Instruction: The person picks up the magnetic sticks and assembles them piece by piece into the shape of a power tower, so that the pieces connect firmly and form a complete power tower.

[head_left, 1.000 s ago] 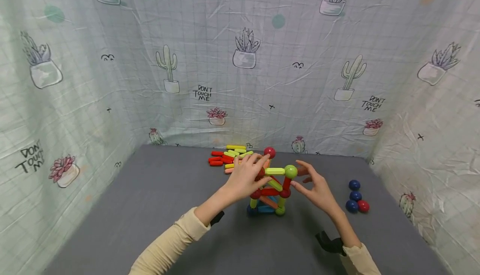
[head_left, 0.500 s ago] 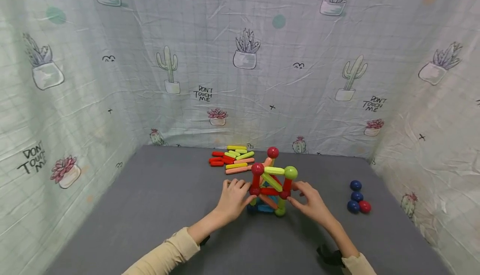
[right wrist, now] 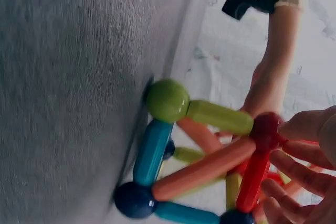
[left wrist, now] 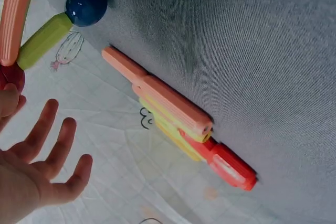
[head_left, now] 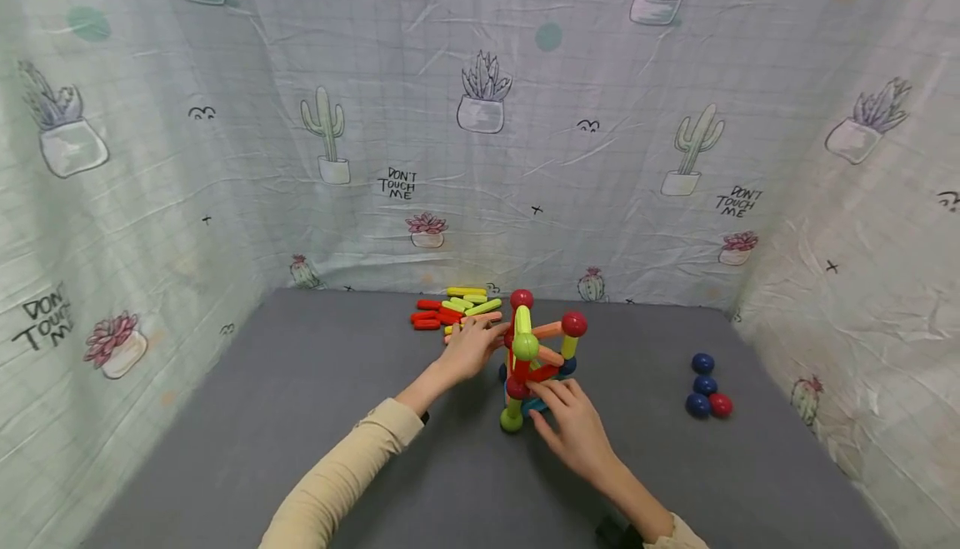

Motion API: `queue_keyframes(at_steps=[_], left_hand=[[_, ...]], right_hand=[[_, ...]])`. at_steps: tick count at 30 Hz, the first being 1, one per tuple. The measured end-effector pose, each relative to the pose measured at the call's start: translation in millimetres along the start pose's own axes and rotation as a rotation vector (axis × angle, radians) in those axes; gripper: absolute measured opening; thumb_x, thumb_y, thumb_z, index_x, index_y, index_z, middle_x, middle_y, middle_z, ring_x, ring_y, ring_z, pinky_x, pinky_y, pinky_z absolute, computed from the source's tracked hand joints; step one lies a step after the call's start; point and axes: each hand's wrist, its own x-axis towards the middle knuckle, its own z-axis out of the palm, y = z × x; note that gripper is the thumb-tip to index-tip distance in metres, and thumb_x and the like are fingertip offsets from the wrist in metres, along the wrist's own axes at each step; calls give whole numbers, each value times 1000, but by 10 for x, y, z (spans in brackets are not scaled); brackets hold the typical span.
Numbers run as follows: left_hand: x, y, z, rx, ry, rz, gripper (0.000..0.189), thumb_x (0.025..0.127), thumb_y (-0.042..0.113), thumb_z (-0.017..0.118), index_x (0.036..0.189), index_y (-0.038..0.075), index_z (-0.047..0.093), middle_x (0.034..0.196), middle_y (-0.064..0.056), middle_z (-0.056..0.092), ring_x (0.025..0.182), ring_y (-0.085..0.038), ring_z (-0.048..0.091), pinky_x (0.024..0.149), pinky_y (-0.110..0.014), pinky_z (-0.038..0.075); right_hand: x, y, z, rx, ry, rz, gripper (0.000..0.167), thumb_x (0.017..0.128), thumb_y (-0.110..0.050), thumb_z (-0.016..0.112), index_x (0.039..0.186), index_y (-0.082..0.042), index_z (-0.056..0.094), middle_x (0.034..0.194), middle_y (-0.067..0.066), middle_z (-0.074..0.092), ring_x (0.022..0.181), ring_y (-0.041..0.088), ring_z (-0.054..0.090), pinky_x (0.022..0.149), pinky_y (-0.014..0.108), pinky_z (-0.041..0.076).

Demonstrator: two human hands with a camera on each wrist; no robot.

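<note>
A frame of magnetic rods and balls stands on the grey table, its light green ball toward me. Two red balls top it; blue rods and blue and green balls form its base. At its left side my left hand holds a red ball between thumb and index finger, the other fingers spread. My right hand comes in from the front right. Its thumb and fingertips pinch a red ball at a middle corner. In the head view, my fingers partly cover the base.
Behind my left hand lies a pile of loose red, yellow and salmon rods. Several loose balls, blue and one red, sit at the right of the table. A cactus-print sheet hangs behind and at both sides.
The frame has turned, bringing its green top ball from the right to the front. My left hand has moved up and back along its side; my right hand has come left and lower.
</note>
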Motion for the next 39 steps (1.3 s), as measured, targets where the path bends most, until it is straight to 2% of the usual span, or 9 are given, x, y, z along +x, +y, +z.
queue_keyframes(at_steps=[5, 10, 13, 17, 21, 27, 31, 35, 39], left_hand=[[-245, 42, -14, 9, 176, 39, 27, 88, 21, 56, 115, 20, 59, 102, -4, 63, 94, -23, 56, 78, -43, 39], [-565, 259, -13, -17, 363, 167, 20, 84, 28, 60, 98, 15, 65, 86, 3, 65, 81, -11, 57, 74, -32, 37], [-642, 401, 2, -4, 393, 212, 26, 82, 37, 60, 98, 17, 63, 84, 6, 62, 78, -8, 53, 73, -29, 35], [-667, 483, 17, 33, 401, 180, 28, 79, 39, 63, 97, 18, 63, 82, 6, 57, 76, -9, 51, 72, -27, 33], [-677, 426, 7, 32, 370, 141, 28, 78, 36, 65, 99, 18, 65, 83, 5, 58, 76, -9, 52, 70, -27, 33], [-624, 141, -96, -26, 262, 183, 27, 78, 35, 65, 99, 18, 66, 84, 5, 61, 77, -8, 54, 67, -25, 34], [-466, -312, -161, -16, 135, 230, 30, 77, 37, 65, 100, 18, 66, 85, 4, 64, 72, -9, 54, 64, -24, 39], [-266, -865, -92, 113, 57, 85, 21, 82, 28, 63, 97, 13, 65, 86, -2, 61, 74, -18, 52, 67, -34, 41], [-151, -1191, 60, 320, -30, -54, 18, 86, 19, 58, 99, 7, 61, 99, -11, 56, 90, -29, 49, 75, -46, 39]], right_hand=[[22, 195, -106, -6, 107, 6, 32, 67, -9, 75, 98, -10, 66, 90, 0, 63, 80, 13, 50, 67, 30, 43], [87, 562, -229, 90, 188, 162, 24, 71, -4, 71, 94, -6, 66, 88, 5, 64, 80, 17, 52, 66, 32, 43], [116, 719, -197, 179, 74, 232, 28, 75, -6, 68, 103, -5, 62, 96, 7, 63, 85, 21, 54, 66, 33, 45], [97, 777, -115, 303, -79, 244, 32, 81, -9, 64, 112, -3, 57, 104, 11, 60, 89, 27, 57, 68, 38, 49], [56, 749, -95, 315, -63, 220, 29, 77, -7, 67, 105, -4, 59, 97, 9, 61, 84, 25, 57, 66, 38, 50], [29, 668, -111, 286, -49, 152, 31, 72, -8, 71, 101, -8, 59, 91, 2, 60, 81, 17, 55, 66, 34, 50], [26, 615, -97, 291, -66, 150, 31, 72, -11, 72, 100, -10, 59, 90, 0, 60, 81, 16, 55, 66, 33, 50], [43, 587, -100, 293, -97, 181, 31, 72, -15, 73, 100, -12, 59, 89, -2, 60, 82, 13, 53, 67, 34, 49], [55, 577, -98, 300, -110, 189, 31, 72, -17, 73, 99, -13, 59, 89, -3, 60, 83, 11, 52, 68, 33, 49]])
